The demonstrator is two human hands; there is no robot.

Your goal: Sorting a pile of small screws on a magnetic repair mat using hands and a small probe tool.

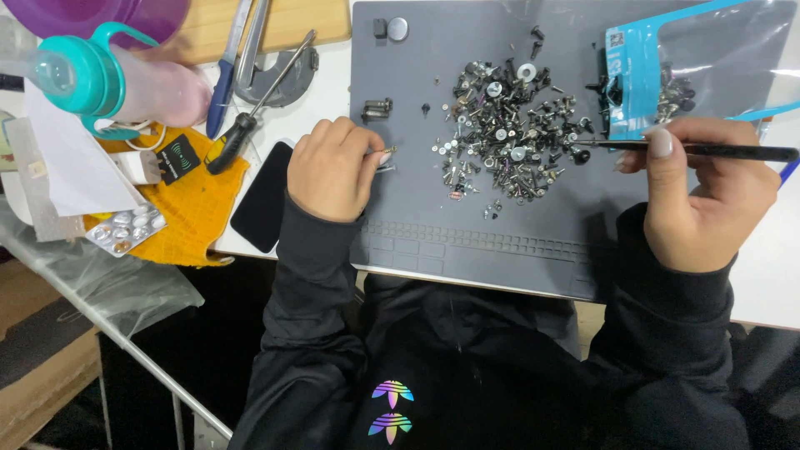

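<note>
I see left hand pinching a screw, right hand gripping tweezers; grey mat on white worktop beneath, screw pile between them.

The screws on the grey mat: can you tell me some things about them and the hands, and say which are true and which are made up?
1. The screw pile lies on a grey work mat. True.
2. The right hand holds a hammer. False: it holds thin black tweezers, tips at the pile's edge.
3. The left hand pinches a small screw in its fingertips. True.
4. The black phone lies on the mat. False: it lies on the white table, left of the mat.
5. The screwdriver is in the left hand. False: it lies untouched beside the yellow cloth.
</note>
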